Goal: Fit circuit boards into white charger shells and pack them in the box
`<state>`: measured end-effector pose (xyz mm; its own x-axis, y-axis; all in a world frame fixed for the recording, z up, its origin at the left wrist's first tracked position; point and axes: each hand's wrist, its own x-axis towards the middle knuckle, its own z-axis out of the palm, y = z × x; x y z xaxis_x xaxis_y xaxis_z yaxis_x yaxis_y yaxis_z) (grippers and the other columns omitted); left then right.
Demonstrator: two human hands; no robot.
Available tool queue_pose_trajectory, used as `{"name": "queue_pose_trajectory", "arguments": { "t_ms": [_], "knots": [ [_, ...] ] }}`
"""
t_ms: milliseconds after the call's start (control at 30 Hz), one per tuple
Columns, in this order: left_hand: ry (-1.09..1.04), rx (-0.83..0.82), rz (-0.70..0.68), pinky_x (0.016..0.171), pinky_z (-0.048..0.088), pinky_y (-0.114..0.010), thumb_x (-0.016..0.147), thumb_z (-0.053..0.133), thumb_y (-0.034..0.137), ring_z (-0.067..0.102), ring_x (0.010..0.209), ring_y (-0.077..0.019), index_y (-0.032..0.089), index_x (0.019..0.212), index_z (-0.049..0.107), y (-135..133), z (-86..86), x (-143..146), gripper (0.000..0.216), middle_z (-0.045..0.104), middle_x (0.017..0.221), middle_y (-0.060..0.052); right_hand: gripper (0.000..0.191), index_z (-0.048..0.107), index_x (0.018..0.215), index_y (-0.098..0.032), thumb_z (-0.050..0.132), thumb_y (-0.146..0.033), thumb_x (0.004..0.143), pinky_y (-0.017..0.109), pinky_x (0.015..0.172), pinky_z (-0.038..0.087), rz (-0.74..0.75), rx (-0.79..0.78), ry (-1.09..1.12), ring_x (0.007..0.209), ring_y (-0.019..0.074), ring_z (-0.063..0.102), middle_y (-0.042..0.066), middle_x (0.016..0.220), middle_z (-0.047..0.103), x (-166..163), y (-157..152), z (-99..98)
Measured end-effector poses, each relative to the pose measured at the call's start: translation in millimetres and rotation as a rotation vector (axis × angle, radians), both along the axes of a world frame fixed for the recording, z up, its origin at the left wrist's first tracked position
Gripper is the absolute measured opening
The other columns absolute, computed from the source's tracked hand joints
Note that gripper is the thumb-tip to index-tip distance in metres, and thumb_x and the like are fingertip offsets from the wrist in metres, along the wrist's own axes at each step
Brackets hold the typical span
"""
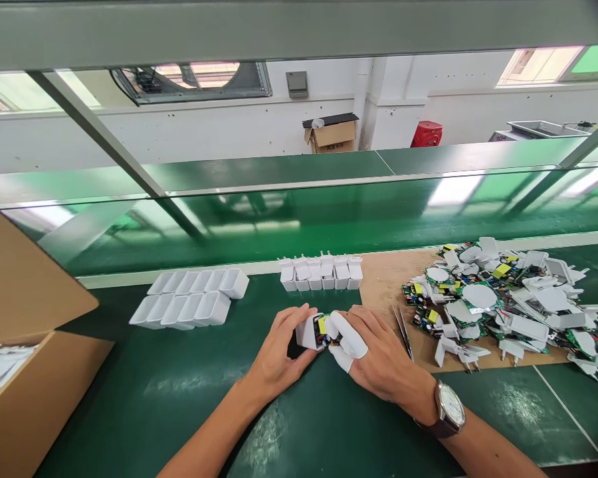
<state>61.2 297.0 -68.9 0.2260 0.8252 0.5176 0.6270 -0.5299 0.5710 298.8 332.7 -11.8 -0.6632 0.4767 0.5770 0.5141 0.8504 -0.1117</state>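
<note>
Over the front middle of the table, my left hand (pixel 278 352) is closed on a white plastic charger housing (pixel 307 333), thumb in front and fingers behind. A small circuit board (pixel 322 325) with a yellow part sits at the housing's right-hand opening, partly inside it as far as I can see. White covers wrap some fingers of my right hand (pixel 379 352), which is closed on the board's right end. Those fingers hide most of that end. Just behind my hands stands a row of white housings (pixel 321 273) with parts fitted in their tops.
Two rows of open white housings (pixel 192 302) stand left. On the right, a heap of circuit boards with white plug parts (pixel 508 302) covers a brown board (pixel 381 279). Tweezers (pixel 402 332) lie beside my right hand. An open cardboard box (pixel 44 392) borders the left side.
</note>
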Motion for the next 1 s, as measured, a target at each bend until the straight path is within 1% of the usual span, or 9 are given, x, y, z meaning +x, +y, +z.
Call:
{"name": "queue_pose_trajectory", "arguments": {
  "t_ms": [167, 267, 467, 633, 767, 900, 1000],
  "knots": [
    [0.010, 0.002, 0.011, 0.104, 0.058, -0.050, 0.095, 0.071, 0.022, 0.061, 0.128, -0.0295, 0.029, 0.160, 0.029, 0.2, 1.6, 0.5, 0.078, 0.067, 0.135, -0.013, 0.056, 0.044, 0.148, -0.007, 0.048, -0.011, 0.093, 0.050, 0.099, 0.057, 0.019, -0.026, -0.006, 0.111, 0.0318, 0.061, 0.017, 0.120, 0.069, 1.1, 1.3, -3.9],
    [0.016, -0.003, 0.014, 0.105, 0.057, -0.051, 0.095, 0.070, 0.022, 0.060, 0.129, -0.0298, 0.028, 0.160, 0.029, 0.3, 0.9, 0.3, 0.077, 0.067, 0.136, -0.013, 0.054, 0.044, 0.148, -0.007, 0.048, -0.011, 0.094, 0.049, 0.100, 0.057, 0.019, -0.016, 0.004, 0.110, 0.0314, 0.060, 0.016, 0.119, 0.069, 0.9, 1.9, -4.2],
    [0.011, -0.015, 0.006, 0.106, 0.056, -0.053, 0.096, 0.070, 0.021, 0.059, 0.131, -0.0301, 0.029, 0.160, 0.030, 0.4, -1.5, 0.3, 0.076, 0.066, 0.138, -0.013, 0.058, 0.039, 0.153, -0.008, 0.047, -0.012, 0.096, 0.050, 0.099, 0.058, 0.026, -0.026, 0.004, 0.111, 0.0318, 0.060, 0.017, 0.121, 0.068, 1.1, 2.5, -5.0],
    [0.008, -0.020, 0.005, 0.107, 0.056, -0.051, 0.096, 0.069, 0.020, 0.058, 0.131, -0.0289, 0.030, 0.160, 0.030, 0.2, 0.0, 1.3, 0.076, 0.065, 0.138, -0.012, 0.055, 0.041, 0.151, -0.008, 0.046, -0.012, 0.097, 0.050, 0.100, 0.057, 0.030, -0.014, 0.015, 0.109, 0.0316, 0.061, 0.016, 0.119, 0.069, 0.3, 3.4, -5.0],
    [0.005, -0.029, 0.022, 0.105, 0.058, -0.051, 0.096, 0.070, 0.022, 0.060, 0.129, -0.0290, 0.030, 0.159, 0.031, -0.1, 0.5, 2.1, 0.075, 0.065, 0.136, -0.012, 0.056, 0.038, 0.153, -0.007, 0.047, -0.013, 0.098, 0.050, 0.100, 0.057, 0.034, -0.010, 0.036, 0.109, 0.0314, 0.061, 0.016, 0.119, 0.069, 0.2, 3.6, -6.4],
    [0.007, -0.007, 0.027, 0.105, 0.057, -0.052, 0.096, 0.070, 0.022, 0.061, 0.128, -0.0295, 0.030, 0.160, 0.031, -0.2, -1.3, 2.6, 0.075, 0.065, 0.136, -0.013, 0.057, 0.037, 0.154, -0.006, 0.045, -0.012, 0.097, 0.051, 0.099, 0.058, 0.032, -0.003, 0.031, 0.108, 0.0314, 0.062, 0.017, 0.119, 0.070, 1.0, 3.3, -6.2],
    [0.000, 0.011, 0.024, 0.106, 0.057, -0.051, 0.095, 0.072, 0.022, 0.061, 0.128, -0.0290, 0.030, 0.160, 0.031, -0.3, -2.3, 2.5, 0.077, 0.066, 0.135, -0.012, 0.061, 0.035, 0.156, -0.007, 0.046, -0.013, 0.097, 0.050, 0.098, 0.058, 0.031, -0.014, 0.032, 0.108, 0.0314, 0.062, 0.017, 0.119, 0.070, 1.2, 3.1, -4.4]
  ]
}}
